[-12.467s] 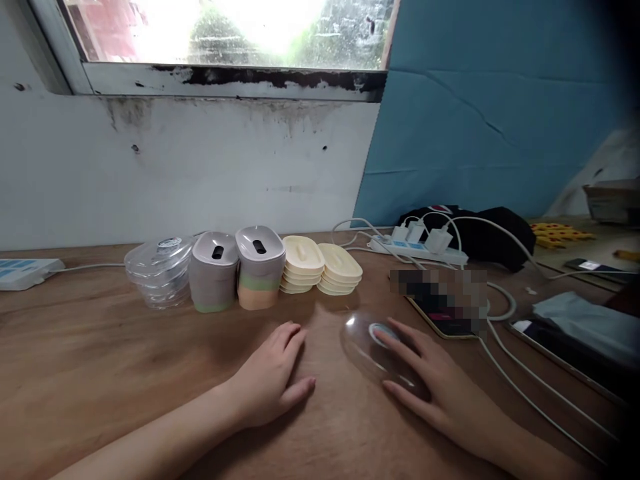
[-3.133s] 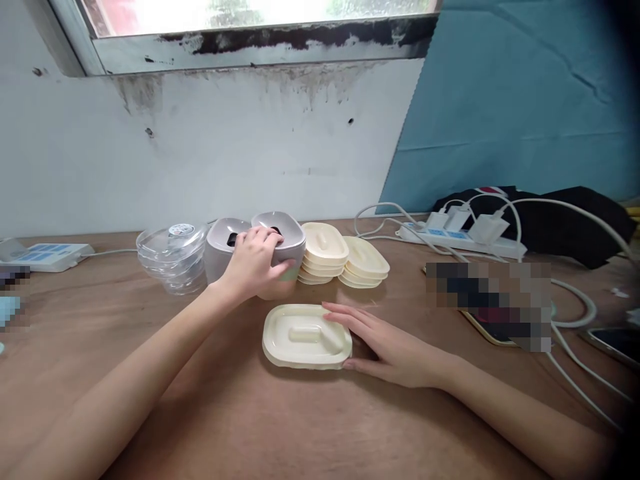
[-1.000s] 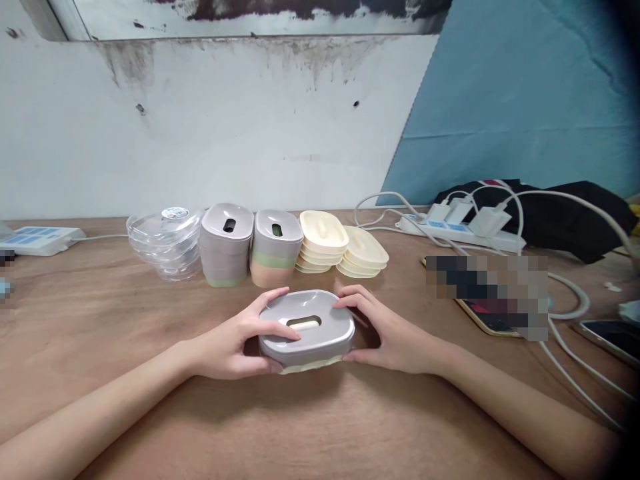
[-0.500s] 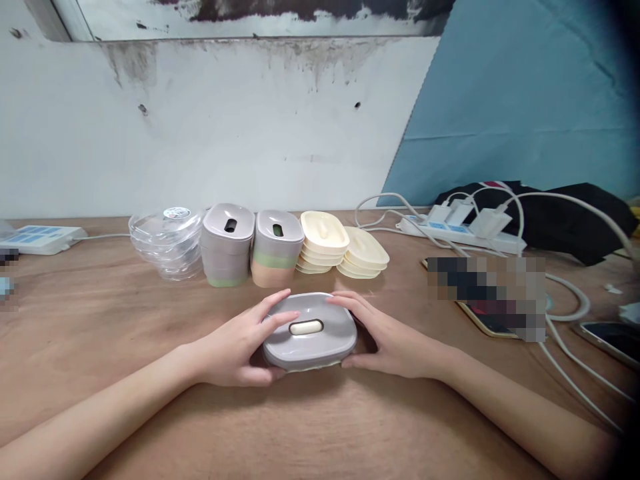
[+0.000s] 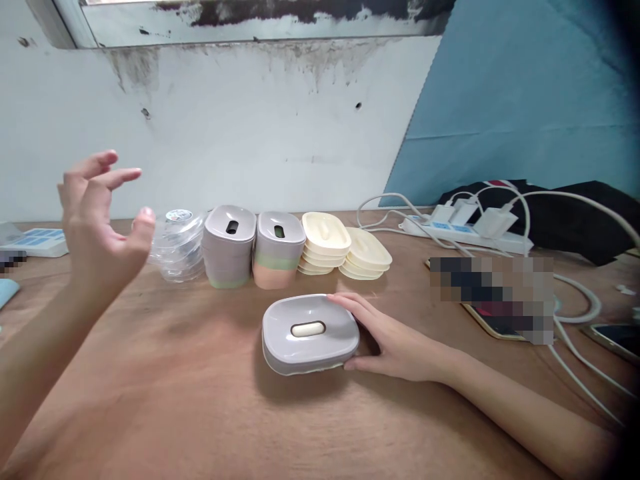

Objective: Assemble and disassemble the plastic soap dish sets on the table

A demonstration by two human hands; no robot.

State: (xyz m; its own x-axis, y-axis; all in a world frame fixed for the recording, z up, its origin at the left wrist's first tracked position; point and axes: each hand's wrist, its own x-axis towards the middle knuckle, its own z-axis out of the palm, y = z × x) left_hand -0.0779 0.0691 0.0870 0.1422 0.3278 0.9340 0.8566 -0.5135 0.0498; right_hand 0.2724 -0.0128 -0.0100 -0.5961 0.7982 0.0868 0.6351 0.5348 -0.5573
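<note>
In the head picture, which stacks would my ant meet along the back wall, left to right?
From the left hand in the air: clear stack, green-bottomed gray stack, orange-bottomed gray stack, taller cream stack, shorter cream stack.

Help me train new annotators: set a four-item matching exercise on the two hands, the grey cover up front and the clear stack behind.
Column one
1. left hand
2. right hand
3. front grey cover
4. clear stack

Column two
A. pale piece showing in its slot
B. just left of the grey stacks
C. raised and open
D. touching the cover's right end

Pairs: 1-C, 2-D, 3-A, 4-B
</note>
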